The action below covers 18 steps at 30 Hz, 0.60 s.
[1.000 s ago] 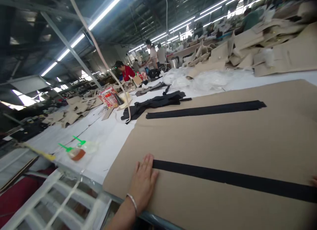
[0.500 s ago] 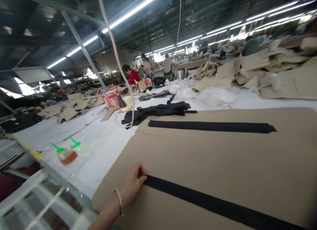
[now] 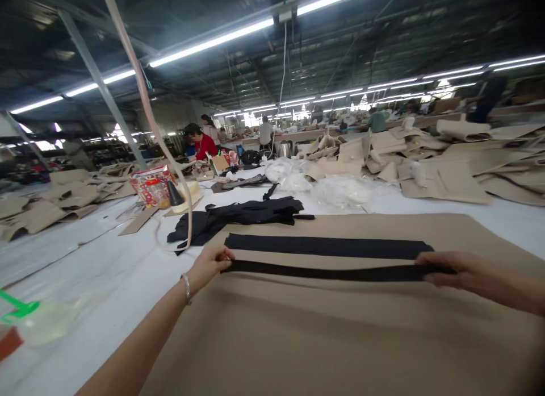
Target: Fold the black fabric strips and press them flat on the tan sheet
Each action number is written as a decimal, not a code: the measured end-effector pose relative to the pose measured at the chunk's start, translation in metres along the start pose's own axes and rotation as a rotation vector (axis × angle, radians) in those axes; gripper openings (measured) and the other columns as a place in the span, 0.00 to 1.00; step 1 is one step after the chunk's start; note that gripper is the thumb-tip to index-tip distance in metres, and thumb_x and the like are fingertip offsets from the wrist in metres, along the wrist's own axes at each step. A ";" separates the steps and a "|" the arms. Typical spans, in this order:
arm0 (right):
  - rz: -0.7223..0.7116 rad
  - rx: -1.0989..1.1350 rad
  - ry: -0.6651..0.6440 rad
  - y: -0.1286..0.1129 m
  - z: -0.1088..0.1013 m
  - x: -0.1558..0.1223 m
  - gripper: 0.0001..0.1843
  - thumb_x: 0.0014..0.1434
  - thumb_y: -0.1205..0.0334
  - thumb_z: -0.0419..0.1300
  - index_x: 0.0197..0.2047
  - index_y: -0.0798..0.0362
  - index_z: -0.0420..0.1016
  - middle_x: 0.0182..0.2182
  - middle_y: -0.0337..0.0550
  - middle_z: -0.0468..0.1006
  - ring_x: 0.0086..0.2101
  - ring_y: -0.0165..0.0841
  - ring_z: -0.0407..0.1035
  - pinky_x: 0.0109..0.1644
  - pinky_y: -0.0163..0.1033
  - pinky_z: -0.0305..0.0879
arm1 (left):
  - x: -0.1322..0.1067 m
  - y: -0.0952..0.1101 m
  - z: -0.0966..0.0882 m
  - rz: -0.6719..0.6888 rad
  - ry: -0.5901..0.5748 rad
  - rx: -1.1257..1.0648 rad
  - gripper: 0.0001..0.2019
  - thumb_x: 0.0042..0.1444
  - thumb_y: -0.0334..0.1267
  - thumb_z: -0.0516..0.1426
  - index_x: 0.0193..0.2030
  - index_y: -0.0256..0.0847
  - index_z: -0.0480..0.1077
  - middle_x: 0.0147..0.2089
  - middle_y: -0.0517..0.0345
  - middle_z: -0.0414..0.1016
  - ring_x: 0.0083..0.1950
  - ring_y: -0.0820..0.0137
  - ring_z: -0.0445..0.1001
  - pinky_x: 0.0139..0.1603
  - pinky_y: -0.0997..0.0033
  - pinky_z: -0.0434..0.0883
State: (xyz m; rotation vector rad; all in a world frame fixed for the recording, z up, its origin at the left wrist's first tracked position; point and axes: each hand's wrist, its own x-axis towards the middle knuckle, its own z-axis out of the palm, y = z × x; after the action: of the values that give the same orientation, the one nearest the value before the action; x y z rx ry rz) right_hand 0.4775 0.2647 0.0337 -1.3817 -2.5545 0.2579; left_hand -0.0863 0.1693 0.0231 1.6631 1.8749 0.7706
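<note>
A long black fabric strip is stretched between my two hands above a big tan board. My left hand pinches its left end, a bracelet on the wrist. My right hand is closed on its right end. Just beyond it a second black strip lies flat on the board, nearly parallel. A heap of black fabric sits past the board's far left corner.
The board lies on a white table. Bottles with green caps stand at the left edge. A hose hangs down at left. Tan cut pieces and clear plastic pile up behind. Other people work further back.
My left hand went from flat on the strip's end to pinching it. Both hands have lifted the strip and carried it away from me, up beside the far strip.
</note>
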 end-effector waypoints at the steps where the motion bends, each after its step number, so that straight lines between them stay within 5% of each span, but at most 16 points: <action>1: 0.031 0.029 -0.073 -0.001 -0.002 0.018 0.11 0.56 0.53 0.54 0.37 0.44 0.76 0.37 0.48 0.80 0.38 0.46 0.74 0.39 0.45 0.70 | 0.017 -0.001 0.000 0.003 0.024 0.017 0.08 0.55 0.39 0.59 0.39 0.37 0.72 0.31 0.62 0.71 0.34 0.70 0.71 0.37 0.69 0.69; 8: 0.089 -0.053 -0.120 0.001 0.020 0.092 0.12 0.50 0.59 0.54 0.38 0.50 0.73 0.36 0.47 0.79 0.38 0.45 0.73 0.40 0.45 0.65 | 0.085 -0.018 0.008 0.008 0.109 0.200 0.14 0.63 0.44 0.57 0.50 0.37 0.69 0.48 0.52 0.72 0.45 0.65 0.74 0.45 0.59 0.74; 13: 0.084 -0.134 -0.054 0.004 0.036 0.090 0.13 0.50 0.59 0.56 0.40 0.50 0.72 0.38 0.47 0.78 0.38 0.44 0.72 0.40 0.45 0.64 | 0.095 -0.026 0.022 0.064 0.176 0.335 0.12 0.62 0.43 0.57 0.48 0.37 0.70 0.50 0.52 0.71 0.50 0.63 0.71 0.51 0.54 0.70; 18: 0.007 -0.174 0.094 -0.003 0.029 0.082 0.14 0.52 0.58 0.58 0.42 0.50 0.73 0.46 0.50 0.73 0.48 0.49 0.65 0.48 0.54 0.61 | 0.083 -0.028 0.022 0.072 0.312 0.397 0.10 0.65 0.35 0.51 0.41 0.39 0.74 0.48 0.53 0.71 0.54 0.63 0.68 0.58 0.60 0.64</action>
State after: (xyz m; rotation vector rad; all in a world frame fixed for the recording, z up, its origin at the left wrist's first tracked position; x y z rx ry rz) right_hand 0.4241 0.3304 0.0157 -1.4255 -2.5454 -0.0294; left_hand -0.1001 0.2506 -0.0131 1.9479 2.3143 0.7575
